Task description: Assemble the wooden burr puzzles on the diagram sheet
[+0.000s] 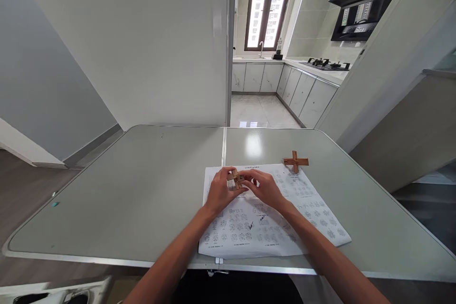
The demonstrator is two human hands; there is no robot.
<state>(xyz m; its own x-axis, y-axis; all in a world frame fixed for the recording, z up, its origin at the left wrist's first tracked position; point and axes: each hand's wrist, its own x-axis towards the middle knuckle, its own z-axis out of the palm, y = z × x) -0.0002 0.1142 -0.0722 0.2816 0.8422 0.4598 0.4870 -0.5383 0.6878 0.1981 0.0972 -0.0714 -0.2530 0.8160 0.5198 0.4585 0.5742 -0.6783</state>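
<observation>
Both hands meet over a printed sheet [249,245] that shows rows of small diagrams and a few dark handwritten marks. Between them is a small wooden interlocking puzzle [235,178] made of light brown notched pieces. My left hand [221,191] grips its left side, thumb below and fingers above. From the right, my right hand [262,185] pinches the puzzle's right side with thumb and fingers; one piece there bears a dark mark. Fingers cover part of the puzzle. A darker wooden cross [295,161] of joined pieces lies at the sheet's upper right edge, touched by neither hand.
The sheet lies on a grey-green folding table [142,190] with a metal rim and a centre seam. A small teal bit [55,204] sits near its left edge. Beyond the far edge stand a white panel [160,47] and a kitchen with cabinets [253,77].
</observation>
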